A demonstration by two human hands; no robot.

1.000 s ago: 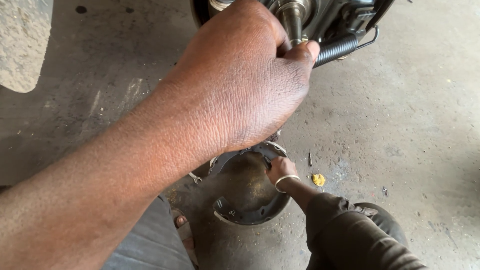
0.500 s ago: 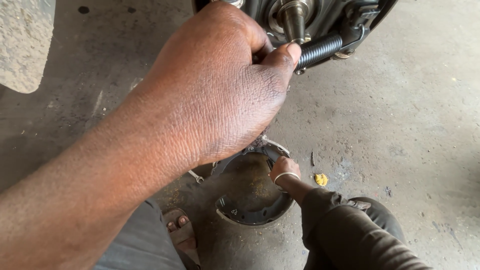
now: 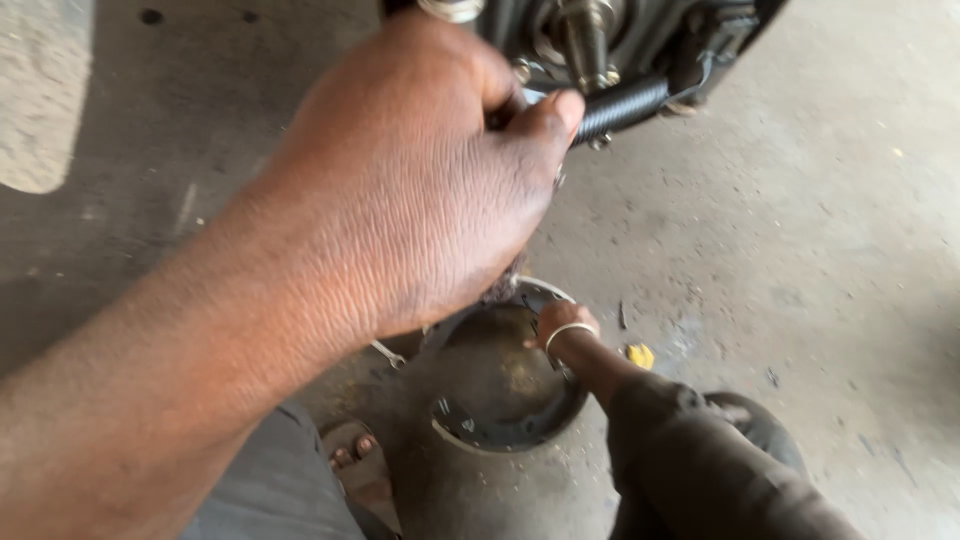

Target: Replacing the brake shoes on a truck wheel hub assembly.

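A grey, stained concrete floor [image 3: 820,250] carries everything. A round metal brake drum [image 3: 505,385] lies open side up on it. Just right of the drum sits a small yellow scrap [image 3: 640,354]. Left of the drum lies a metal wrench end [image 3: 388,354], with a sandalled foot [image 3: 352,462] below-left of the drum
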